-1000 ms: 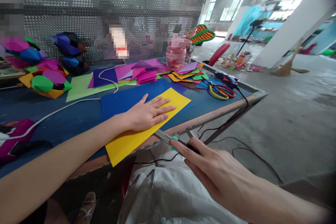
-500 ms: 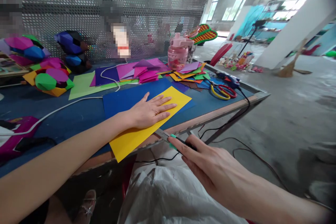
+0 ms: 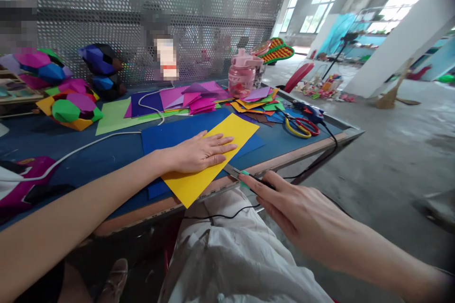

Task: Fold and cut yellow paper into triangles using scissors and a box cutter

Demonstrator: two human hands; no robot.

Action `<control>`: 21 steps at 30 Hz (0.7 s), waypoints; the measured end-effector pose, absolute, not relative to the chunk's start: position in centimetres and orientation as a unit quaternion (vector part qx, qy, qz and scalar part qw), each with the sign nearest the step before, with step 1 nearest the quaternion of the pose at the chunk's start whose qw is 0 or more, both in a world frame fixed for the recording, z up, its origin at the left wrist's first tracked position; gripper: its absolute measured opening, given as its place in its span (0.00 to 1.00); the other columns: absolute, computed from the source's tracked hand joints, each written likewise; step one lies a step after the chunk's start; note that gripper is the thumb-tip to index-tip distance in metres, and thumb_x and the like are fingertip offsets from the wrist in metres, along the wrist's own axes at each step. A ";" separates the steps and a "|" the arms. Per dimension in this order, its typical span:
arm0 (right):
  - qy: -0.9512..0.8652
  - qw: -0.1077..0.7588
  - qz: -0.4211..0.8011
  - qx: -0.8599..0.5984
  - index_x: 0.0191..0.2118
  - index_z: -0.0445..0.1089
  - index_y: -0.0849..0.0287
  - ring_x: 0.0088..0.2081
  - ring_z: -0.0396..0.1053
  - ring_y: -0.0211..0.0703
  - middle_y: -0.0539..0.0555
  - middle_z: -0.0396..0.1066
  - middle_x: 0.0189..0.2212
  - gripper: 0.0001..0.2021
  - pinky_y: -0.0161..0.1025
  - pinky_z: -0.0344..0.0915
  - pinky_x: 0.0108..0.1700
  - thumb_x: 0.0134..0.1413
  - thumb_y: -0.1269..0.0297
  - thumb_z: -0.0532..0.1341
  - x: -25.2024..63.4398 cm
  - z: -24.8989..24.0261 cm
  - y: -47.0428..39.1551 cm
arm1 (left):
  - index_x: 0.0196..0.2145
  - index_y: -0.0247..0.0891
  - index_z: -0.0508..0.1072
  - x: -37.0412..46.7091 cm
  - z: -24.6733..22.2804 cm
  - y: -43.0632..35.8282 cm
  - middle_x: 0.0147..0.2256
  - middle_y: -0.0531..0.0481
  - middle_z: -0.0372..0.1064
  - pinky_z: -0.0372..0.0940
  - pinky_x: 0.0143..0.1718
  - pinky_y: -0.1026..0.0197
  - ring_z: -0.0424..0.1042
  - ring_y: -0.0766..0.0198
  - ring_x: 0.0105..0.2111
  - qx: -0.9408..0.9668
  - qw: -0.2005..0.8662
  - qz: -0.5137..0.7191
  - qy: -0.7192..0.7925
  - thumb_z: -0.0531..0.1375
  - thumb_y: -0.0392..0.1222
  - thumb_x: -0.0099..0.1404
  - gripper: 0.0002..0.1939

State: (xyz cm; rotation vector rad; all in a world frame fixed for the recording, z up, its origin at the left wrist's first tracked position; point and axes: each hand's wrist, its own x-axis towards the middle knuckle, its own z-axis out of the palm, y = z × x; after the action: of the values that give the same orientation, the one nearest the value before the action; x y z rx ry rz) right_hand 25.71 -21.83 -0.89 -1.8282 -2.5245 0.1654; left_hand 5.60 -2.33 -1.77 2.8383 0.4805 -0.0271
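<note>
My left hand (image 3: pixel 197 154) lies flat with fingers stretched out on a sheet of yellow paper (image 3: pixel 188 187). Beneath it is blue paper (image 3: pixel 170 135) on the table, and one yellow corner juts past the table's front edge. In my right hand (image 3: pixel 302 206) is a utility knife (image 3: pixel 233 171) with a black and teal handle, gripped with the index finger along its top. The blade points left, its tip at the right edge of the yellow sheet; whether it touches or lies under the paper I cannot tell.
Scissors (image 3: pixel 302 128) and a glue gun (image 3: pixel 309 111) lie at the table's right. Behind are coloured paper pieces (image 3: pixel 199 94), a pink bottle (image 3: pixel 241 75) and a white cable (image 3: pixel 106 137). Faceted paper shapes (image 3: pixel 67 109) stand left. A perforated metal panel (image 3: pixel 206 33) rises behind.
The yellow sheet's near end has moved right and away from me, showing more blue paper at its left. My right hand with the knife has moved slightly right and up.
</note>
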 end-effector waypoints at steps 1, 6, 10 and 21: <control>-0.809 0.010 0.056 -0.585 0.72 0.36 0.45 0.34 0.72 0.42 0.57 0.65 0.48 0.31 0.39 0.58 0.29 0.68 0.68 0.45 25.7 -0.9 -21.8 | 0.69 0.56 0.47 5.2 -1.9 -2.3 0.71 0.58 0.37 0.31 0.68 0.42 0.38 0.58 0.71 0.975 0.137 -0.021 0.173 0.39 0.56 0.76 0.27; -0.805 0.010 0.079 -0.588 0.72 0.37 0.46 0.33 0.70 0.41 0.56 0.64 0.47 0.30 0.39 0.59 0.30 0.69 0.68 0.44 25.6 -0.9 -22.0 | 0.69 0.61 0.45 5.0 -2.2 -2.2 0.72 0.61 0.35 0.27 0.68 0.41 0.36 0.58 0.71 0.975 0.128 -0.023 0.180 0.36 0.58 0.76 0.26; -0.808 0.015 0.096 -0.581 0.72 0.38 0.46 0.32 0.68 0.40 0.55 0.63 0.45 0.28 0.39 0.60 0.30 0.70 0.66 0.43 25.5 -1.1 -22.6 | 0.69 0.62 0.45 5.1 -2.1 -2.4 0.72 0.62 0.35 0.27 0.67 0.40 0.35 0.58 0.71 0.975 0.123 -0.027 0.183 0.37 0.58 0.76 0.26; -0.805 0.046 0.141 -0.575 0.71 0.42 0.49 0.33 0.69 0.41 0.56 0.63 0.45 0.27 0.41 0.64 0.33 0.70 0.66 0.44 25.0 -1.3 -22.6 | 0.69 0.63 0.45 5.0 -2.2 -2.4 0.72 0.61 0.35 0.26 0.67 0.38 0.35 0.56 0.71 0.978 0.115 -0.020 0.175 0.38 0.60 0.75 0.26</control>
State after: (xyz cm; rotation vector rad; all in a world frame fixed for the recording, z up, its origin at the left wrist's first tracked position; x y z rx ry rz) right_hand 24.96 -22.57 -1.29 -1.7543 -2.4561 0.4299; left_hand 5.02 -2.40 -2.23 2.8641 0.5139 -0.0596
